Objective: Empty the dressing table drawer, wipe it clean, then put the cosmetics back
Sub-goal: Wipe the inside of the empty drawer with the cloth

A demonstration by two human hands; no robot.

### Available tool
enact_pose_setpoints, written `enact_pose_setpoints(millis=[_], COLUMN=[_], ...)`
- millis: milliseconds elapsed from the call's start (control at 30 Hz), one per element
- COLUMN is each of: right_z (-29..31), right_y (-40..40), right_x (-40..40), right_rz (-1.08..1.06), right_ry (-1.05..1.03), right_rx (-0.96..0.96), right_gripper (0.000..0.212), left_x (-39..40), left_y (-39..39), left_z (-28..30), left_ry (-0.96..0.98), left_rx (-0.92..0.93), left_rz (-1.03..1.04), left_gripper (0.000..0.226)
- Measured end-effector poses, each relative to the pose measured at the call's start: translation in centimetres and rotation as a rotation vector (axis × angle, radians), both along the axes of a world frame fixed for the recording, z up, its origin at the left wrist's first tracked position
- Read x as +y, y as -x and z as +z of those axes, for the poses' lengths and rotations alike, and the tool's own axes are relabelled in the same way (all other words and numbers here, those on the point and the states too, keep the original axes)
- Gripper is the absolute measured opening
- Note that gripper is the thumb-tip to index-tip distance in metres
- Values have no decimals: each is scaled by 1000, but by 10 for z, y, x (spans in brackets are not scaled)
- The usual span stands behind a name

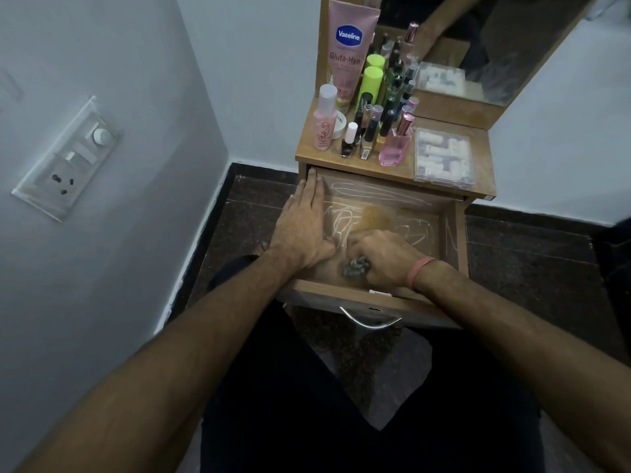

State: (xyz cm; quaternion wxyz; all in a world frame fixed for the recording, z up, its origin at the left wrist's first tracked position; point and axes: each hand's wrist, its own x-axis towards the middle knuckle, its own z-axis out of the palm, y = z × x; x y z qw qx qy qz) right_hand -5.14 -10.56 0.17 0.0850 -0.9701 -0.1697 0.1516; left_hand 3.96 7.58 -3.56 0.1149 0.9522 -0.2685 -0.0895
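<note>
The wooden drawer (454,233) is pulled out and holds no cosmetics; white scribbled marks cover its bottom. My left hand (300,227) lies flat with spread fingers along the drawer's left wall. Inside the drawer near its front, my right hand (382,256) is closed on a grey crumpled cloth (356,266). A blurred tan patch (375,215) shows just beyond that hand. Cosmetics stand on the table top (485,151): a pink Vaseline tube (348,52), a pink bottle (324,121), green-capped bottles (370,87), nail polishes (351,138) and a pink perfume (396,145).
A clear plastic box (444,158) of small white items sits at the table top's right. A mirror (478,39) stands behind. The drawer's metal handle (370,320) faces my dark-clothed legs. A switch panel (68,158) is on the left wall. Dark stone floor surrounds the table.
</note>
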Motion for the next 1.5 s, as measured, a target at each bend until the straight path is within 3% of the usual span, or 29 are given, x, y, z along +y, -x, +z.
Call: enact_pose_setpoints(millis=[100, 233, 367, 500, 600, 700, 800, 867, 967, 1000, 1067, 1133, 1200, 1300, 1367, 1500], right_z=[8, 4, -6, 1, 2, -11, -14, -6, -7, -12, -18, -17, -13, -13, -21, -27], right_y=[5, -5, -1, -3, -18, -22, -15, -15, -25, -28, -27, -23, -21, -30, -32, -15], right_x=[-9, 13, 42, 28, 25, 51, 61, 51, 45, 48, 57, 56, 47, 40, 42, 28], right_rz=[54, -128, -258, -165, -302, -424, -344, -270, -327, -368, -393, -316, -242, -328, -378, -112], right_ry=[60, 137, -147, -52, 26, -125, -300, -225, -26, -58, -188, -252, -183, -51, -81, -81], right_rx=[131, -62, -16, 64, -34, -74, 115, 198, 11, -64, -36, 111, 189, 0, -118, 62], right_gripper=[38, 26, 20, 14, 22, 20, 11, 10, 19, 20, 16, 18, 24, 25, 25, 22], left_x=[1, 2, 8, 11, 10, 10, 10, 10, 9, 10, 10, 10, 10, 9, 9, 10], left_y=[1, -3, 1, 3, 1, 2, 4, 4, 2, 1, 1, 2, 3, 1, -1, 2], left_z=[2, 2, 1, 5, 6, 3, 1, 0, -2, -2, -4, -4, -4, -2, -2, -3], left_ry=[14, 19, 186, 335, 385, 473, 525, 537, 543, 547, 552, 554, 548, 529, 528, 528], left_rx=[7, 9, 19, 82, 115, 156, 167, 163, 165, 173, 185, 179, 174, 173, 170, 175], left_rz=[-7, -8, -2, 9, 29, 77, 117, 103, 114, 117, 119, 115, 112, 109, 112, 103], left_gripper=[128, 122, 90, 84, 83, 77, 70, 69, 70, 71, 71, 71, 71, 72, 73, 71])
